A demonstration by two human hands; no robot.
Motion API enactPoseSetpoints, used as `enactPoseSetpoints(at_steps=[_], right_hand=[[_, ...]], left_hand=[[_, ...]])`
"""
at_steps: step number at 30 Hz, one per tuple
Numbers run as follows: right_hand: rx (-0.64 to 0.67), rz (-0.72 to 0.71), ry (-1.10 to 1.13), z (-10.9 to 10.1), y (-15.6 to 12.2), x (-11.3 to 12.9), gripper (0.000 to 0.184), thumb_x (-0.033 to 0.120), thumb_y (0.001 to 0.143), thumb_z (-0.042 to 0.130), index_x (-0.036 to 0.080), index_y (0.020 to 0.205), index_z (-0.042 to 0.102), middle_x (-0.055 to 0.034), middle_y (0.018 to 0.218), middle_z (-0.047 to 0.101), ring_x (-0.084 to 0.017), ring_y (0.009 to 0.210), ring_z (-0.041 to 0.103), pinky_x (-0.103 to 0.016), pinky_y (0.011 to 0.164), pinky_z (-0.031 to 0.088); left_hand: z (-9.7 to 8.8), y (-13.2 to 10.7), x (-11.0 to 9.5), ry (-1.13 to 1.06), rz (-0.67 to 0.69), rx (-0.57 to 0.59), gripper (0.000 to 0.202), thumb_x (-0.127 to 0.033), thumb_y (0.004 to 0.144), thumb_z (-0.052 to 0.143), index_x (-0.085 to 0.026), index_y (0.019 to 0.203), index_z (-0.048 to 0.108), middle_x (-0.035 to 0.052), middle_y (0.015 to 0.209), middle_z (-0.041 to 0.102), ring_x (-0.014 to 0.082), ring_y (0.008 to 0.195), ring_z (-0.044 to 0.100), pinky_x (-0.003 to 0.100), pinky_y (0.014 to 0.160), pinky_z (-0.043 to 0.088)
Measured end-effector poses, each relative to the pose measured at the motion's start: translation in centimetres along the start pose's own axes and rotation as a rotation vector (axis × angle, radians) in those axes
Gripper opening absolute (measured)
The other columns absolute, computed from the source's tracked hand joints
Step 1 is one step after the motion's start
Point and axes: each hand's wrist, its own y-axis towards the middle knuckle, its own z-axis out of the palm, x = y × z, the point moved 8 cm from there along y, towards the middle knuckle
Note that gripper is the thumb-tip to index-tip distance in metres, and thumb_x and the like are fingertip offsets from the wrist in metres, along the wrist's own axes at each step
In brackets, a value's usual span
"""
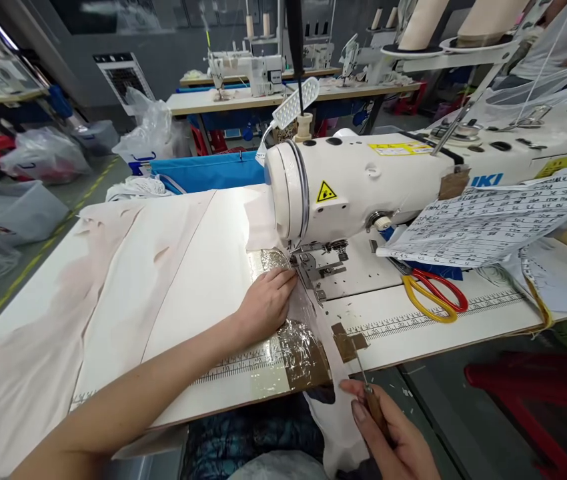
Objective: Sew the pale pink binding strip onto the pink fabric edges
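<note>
My left hand (266,300) lies palm down at the sewing machine (348,187), its fingers extended over the edge of a pale pink fabric strip (332,350) close to the presser foot (299,257). The strip runs down past the table's front edge toward my lap. At the lower right, my right hand (403,433) is closed round the wooden handle of an awl (376,413). Its thin metal shaft points up toward the table edge. My right fingertips are beside the hanging strip; whether they pinch it I cannot tell.
Pale pink fabric pieces (108,287) spread over the table's left side. Red-and-yellow-handled scissors (433,297) lie right of the needle area. A handwritten sheet (488,220) hangs at the machine's front. A red stool (528,400) stands lower right. Clear tape (306,353) covers the table front.
</note>
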Motion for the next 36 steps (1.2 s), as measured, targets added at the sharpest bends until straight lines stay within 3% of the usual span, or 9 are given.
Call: enactPoseSetpoints(at_steps=[4,7,13,20,26,31,36], right_hand=[[0.054,0.21,0.405,2.2,0.0,-1.5,0.043,0.054,0.075,0.08,0.025,0.106,0.078,-0.0084,0.102,0.077,-0.026,0.097,0.072,-0.028,0.078,0.058],[0.095,0.27,0.487,3.3,-0.2,-2.2,0.043,0.052,0.073,0.082,0.024,0.106,0.078,-0.0089,0.096,0.077,-0.025,0.087,0.073,-0.029,0.074,0.059],[-0.039,-0.162,-0.116,1.4,1.0,1.9,0.036,0.048,0.092,0.062,0.02,0.111,0.072,-0.0102,0.109,0.074,-0.023,0.1,0.069,-0.025,0.081,0.057],[0.037,-0.447,-0.531,3.1,2.6,6.3,0.032,0.036,0.1,0.041,0.015,0.111,0.064,-0.0124,0.096,0.075,-0.02,0.082,0.072,-0.024,0.068,0.058],[0.041,-0.495,-0.605,3.8,3.3,7.1,0.029,0.031,0.099,0.038,0.017,0.104,0.063,-0.0072,0.079,0.072,-0.019,0.066,0.069,-0.023,0.057,0.056],[0.013,-0.507,-0.593,3.9,4.0,6.6,0.032,0.031,0.1,0.038,0.016,0.116,0.062,-0.0066,0.082,0.071,-0.018,0.063,0.065,-0.024,0.053,0.052],[0.062,-0.496,-0.611,4.7,5.0,7.5,0.032,0.03,0.099,0.037,0.017,0.111,0.064,-0.0034,0.073,0.068,-0.017,0.058,0.061,-0.023,0.05,0.048]], left_hand=[[-0.3,0.1,0.7,-0.056,0.006,0.004,0.041,-0.01,0.094,0.038,-0.003,0.128,0.06,0.0144,0.131,0.063,0.0253,0.125,0.055,0.045,0.111,0.048],[-0.3,-0.1,0.7,-0.069,0.037,0.0,0.041,-0.009,0.094,0.038,-0.005,0.127,0.061,0.0147,0.131,0.063,0.0253,0.126,0.055,0.046,0.109,0.049],[-0.1,0.1,-0.1,0.032,0.044,-0.032,0.039,-0.008,0.092,0.04,-0.005,0.125,0.061,0.0191,0.131,0.059,0.0308,0.125,0.052,0.05,0.102,0.052],[-0.3,1.0,0.2,0.041,-0.002,-0.05,0.033,-0.006,0.094,0.038,-0.003,0.115,0.063,0.0174,0.112,0.06,0.0276,0.104,0.054,0.045,0.088,0.057],[-0.7,0.7,0.6,-0.098,0.074,-0.114,0.034,0.001,0.09,0.037,-0.004,0.112,0.063,0.0145,0.107,0.062,0.023,0.099,0.054,0.039,0.088,0.058],[-0.4,0.8,0.8,-0.073,0.061,-0.102,0.036,-0.001,0.09,0.038,-0.009,0.115,0.062,0.0139,0.112,0.061,0.0247,0.104,0.055,0.044,0.088,0.057],[-0.6,0.8,1.0,-0.023,0.016,-0.119,0.035,-0.003,0.091,0.039,-0.008,0.116,0.063,0.0146,0.109,0.061,0.0263,0.103,0.055,0.045,0.085,0.057]])
